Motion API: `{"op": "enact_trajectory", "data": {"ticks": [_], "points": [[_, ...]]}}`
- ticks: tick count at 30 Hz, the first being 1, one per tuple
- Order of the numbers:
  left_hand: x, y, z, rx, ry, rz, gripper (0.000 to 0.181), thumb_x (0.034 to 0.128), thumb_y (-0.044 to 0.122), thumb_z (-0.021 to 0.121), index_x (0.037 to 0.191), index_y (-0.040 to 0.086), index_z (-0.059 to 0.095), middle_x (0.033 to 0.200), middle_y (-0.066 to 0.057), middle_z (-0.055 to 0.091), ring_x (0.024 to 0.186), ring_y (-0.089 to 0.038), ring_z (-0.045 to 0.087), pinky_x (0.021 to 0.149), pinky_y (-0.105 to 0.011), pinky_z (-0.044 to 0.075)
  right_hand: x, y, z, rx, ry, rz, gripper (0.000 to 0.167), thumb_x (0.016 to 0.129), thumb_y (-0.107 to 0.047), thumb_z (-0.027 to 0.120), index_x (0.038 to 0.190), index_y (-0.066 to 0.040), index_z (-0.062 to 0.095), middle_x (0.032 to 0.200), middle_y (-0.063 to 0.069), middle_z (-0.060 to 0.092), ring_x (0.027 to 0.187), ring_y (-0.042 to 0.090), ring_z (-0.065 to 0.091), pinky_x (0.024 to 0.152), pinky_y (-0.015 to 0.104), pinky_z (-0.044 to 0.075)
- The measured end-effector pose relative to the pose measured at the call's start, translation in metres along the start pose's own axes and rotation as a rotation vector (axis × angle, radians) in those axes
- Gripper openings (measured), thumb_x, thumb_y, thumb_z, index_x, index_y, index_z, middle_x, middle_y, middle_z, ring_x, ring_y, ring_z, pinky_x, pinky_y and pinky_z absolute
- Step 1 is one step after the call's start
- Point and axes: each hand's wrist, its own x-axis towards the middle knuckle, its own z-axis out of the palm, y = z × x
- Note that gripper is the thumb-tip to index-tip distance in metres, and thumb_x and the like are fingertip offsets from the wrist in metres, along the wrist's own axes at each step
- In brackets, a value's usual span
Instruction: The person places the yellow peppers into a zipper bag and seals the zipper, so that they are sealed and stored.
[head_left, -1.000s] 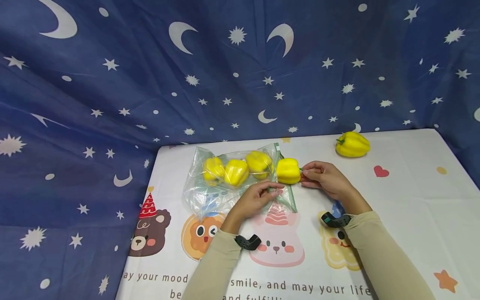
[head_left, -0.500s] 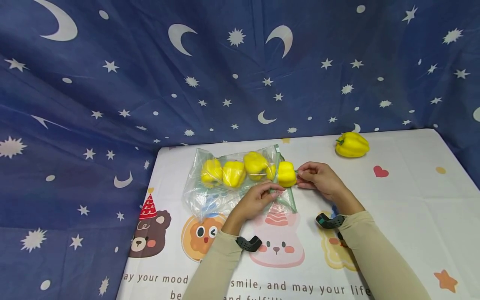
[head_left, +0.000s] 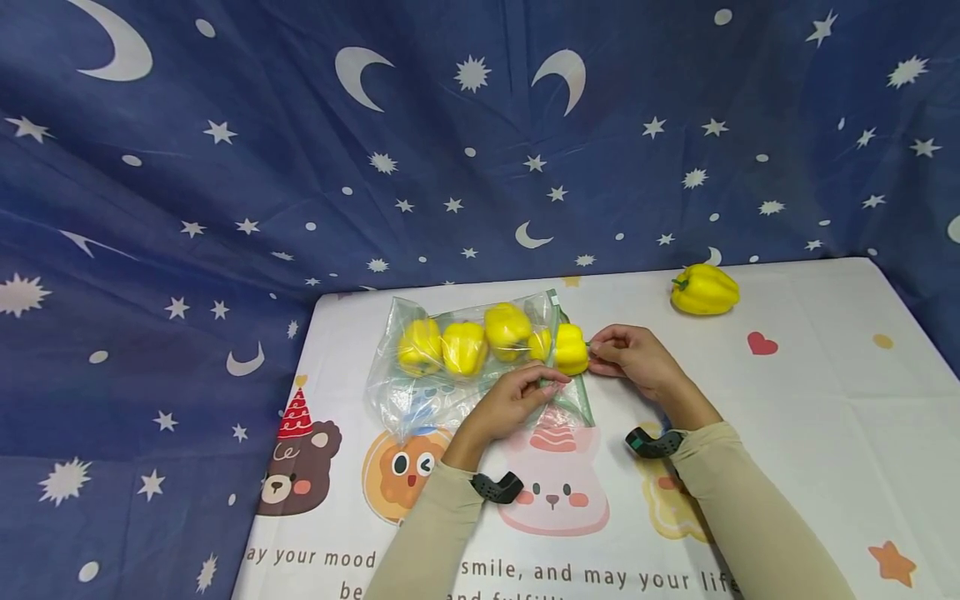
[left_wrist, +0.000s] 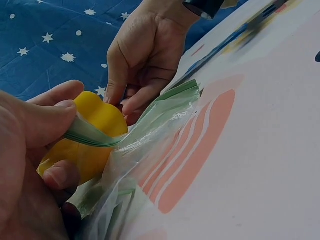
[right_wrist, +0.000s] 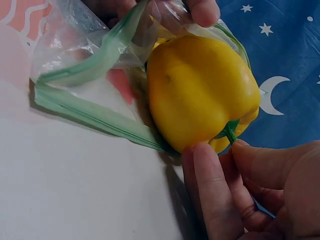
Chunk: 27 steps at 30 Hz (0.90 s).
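A clear zip bag (head_left: 401, 404) with a green-edged mouth (right_wrist: 95, 112) lies on the table, its opening toward the right. Inside it sit three yellow bell peppers, one of them a pepper (head_left: 464, 349) in the middle. Another yellow bell pepper (head_left: 572, 350) is halfway through the mouth, stem end outside. My right hand (head_left: 637, 358) pinches this pepper by its green stem (right_wrist: 230, 131), other fingertips against its underside. My left hand (head_left: 510, 400) pinches the green zip strip (left_wrist: 90, 134) of the bag between thumb and fingers, as the left wrist view shows.
A loose yellow bell pepper (head_left: 705, 290) lies at the back right of the table. A white cloth (head_left: 825, 467) with cartoon prints and lettering covers the table. Behind and to the left hangs a dark blue curtain (head_left: 420, 125) with moons and stars.
My right hand has moved left, pushing the pepper from just outside the mouth partly into the bag. The peppers inside have shifted slightly left. My left hand has stayed nearly still.
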Motion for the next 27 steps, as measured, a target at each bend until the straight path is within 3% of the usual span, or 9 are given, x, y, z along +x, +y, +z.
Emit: {"op": "enact_trajectory", "data": {"ticks": [11, 19, 27], "points": [[0.000, -0.001, 0.002, -0.031, -0.004, 0.016, 0.023, 0.1038, 0.018, 0.060, 0.124, 0.017, 0.071, 0.115, -0.001, 0.068, 0.077, -0.013, 0.047, 0.072, -0.021, 0.040, 0.000, 0.001, 0.010, 0.030, 0.015, -0.016, 0.020, 0.102, -0.004, 0.059, 0.115, 0.012, 0.057, 0.092, 0.007, 0.066, 0.080, 0.012, 0.073, 0.077, 0.027, 0.061], [0.001, -0.002, 0.002, -0.005, -0.011, 0.035, 0.023, 0.1038, 0.018, 0.060, 0.123, 0.019, 0.072, 0.100, 0.001, 0.063, 0.077, -0.014, 0.048, 0.071, -0.021, 0.040, 0.000, 0.001, 0.016, 0.045, 0.019, -0.032, 0.023, 0.102, -0.005, 0.059, 0.115, 0.014, 0.057, 0.091, 0.006, 0.066, 0.080, 0.009, 0.072, 0.077, 0.026, 0.061], [0.000, -0.002, 0.002, -0.022, -0.028, 0.050, 0.023, 0.1041, 0.017, 0.059, 0.124, 0.014, 0.071, 0.100, -0.002, 0.061, 0.077, -0.013, 0.049, 0.072, -0.022, 0.041, 0.001, 0.003, 0.024, 0.038, 0.042, -0.026, 0.021, 0.102, -0.006, 0.058, 0.112, 0.012, 0.058, 0.088, 0.005, 0.066, 0.078, 0.009, 0.070, 0.076, 0.026, 0.061]]}}
